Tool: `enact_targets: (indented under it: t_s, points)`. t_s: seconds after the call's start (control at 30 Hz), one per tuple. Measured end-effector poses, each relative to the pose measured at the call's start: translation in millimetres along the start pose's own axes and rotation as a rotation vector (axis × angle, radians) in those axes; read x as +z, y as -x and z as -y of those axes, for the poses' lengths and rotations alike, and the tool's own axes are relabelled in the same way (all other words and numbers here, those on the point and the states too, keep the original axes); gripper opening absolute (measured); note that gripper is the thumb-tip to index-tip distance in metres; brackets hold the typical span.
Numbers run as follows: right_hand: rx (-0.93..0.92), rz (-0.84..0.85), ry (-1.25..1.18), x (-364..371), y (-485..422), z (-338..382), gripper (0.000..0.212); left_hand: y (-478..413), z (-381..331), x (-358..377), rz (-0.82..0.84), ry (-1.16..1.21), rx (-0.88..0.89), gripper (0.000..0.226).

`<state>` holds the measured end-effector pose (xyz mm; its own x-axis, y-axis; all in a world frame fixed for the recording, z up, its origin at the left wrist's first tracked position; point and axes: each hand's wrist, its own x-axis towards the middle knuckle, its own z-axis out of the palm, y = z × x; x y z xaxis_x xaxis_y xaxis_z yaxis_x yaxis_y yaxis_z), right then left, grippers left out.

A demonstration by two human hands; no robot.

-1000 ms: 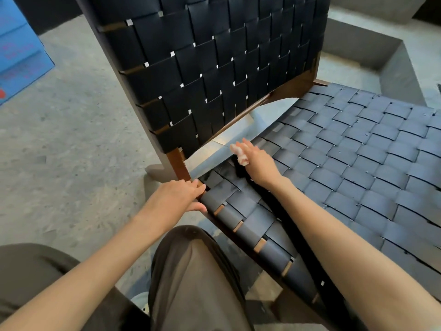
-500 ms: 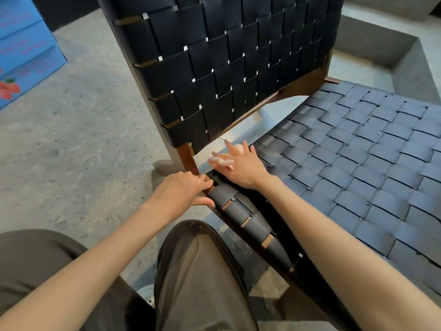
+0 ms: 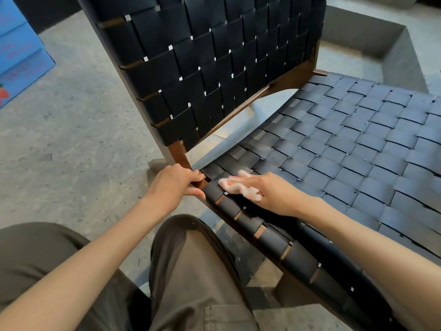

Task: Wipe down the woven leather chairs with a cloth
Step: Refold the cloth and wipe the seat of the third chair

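A chair of black woven leather straps on a brown wooden frame fills the view, its backrest (image 3: 214,68) upright at top and its seat (image 3: 346,144) spreading right. My right hand (image 3: 272,194) holds a small pale pink cloth (image 3: 238,186) against the straps at the seat's near left corner. My left hand (image 3: 174,185) grips the wooden frame corner just left of the cloth, fingers curled over the edge, thumb under.
Grey speckled concrete floor (image 3: 71,130) lies left of the chair. A blue carton (image 3: 21,51) stands at the far left edge. A low concrete ledge (image 3: 393,44) runs behind the seat at top right. My knees in dark trousers (image 3: 191,271) are below the seat edge.
My right hand slid with the cloth from the seat's back edge toward me, to the near left corner. The left hand kept its grip on the frame.
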<state>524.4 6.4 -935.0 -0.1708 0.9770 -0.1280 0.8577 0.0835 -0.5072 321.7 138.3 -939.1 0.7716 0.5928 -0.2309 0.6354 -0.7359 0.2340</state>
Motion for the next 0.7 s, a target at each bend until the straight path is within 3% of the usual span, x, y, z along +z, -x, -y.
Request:
enact_targets:
  t_s: [0.07, 0.17, 0.33, 0.53, 0.7]
  points:
    - [0.053, -0.071, -0.064, -12, -2, -2, 0.029, 0, 0, 3, -0.019, 0.026, -0.018, 0.058]
    - [0.038, -0.163, -0.033, -12, -44, -1, 0.036, -1, 1, 5, -0.051, 0.097, -0.052, 0.055]
    - [0.152, -0.003, 0.203, 42, -104, -9, 0.039, -8, -1, 0, -0.008, 0.015, -0.076, 0.056]
    - [-0.011, 0.074, 0.066, 19, -53, 2, 0.049, -5, 0, 6, -0.040, 0.030, -0.101, 0.051]
    - [-0.095, 0.068, 0.080, 9, -9, -4, 0.051, 2, -2, 13, -0.110, 0.207, -0.138, 0.053]
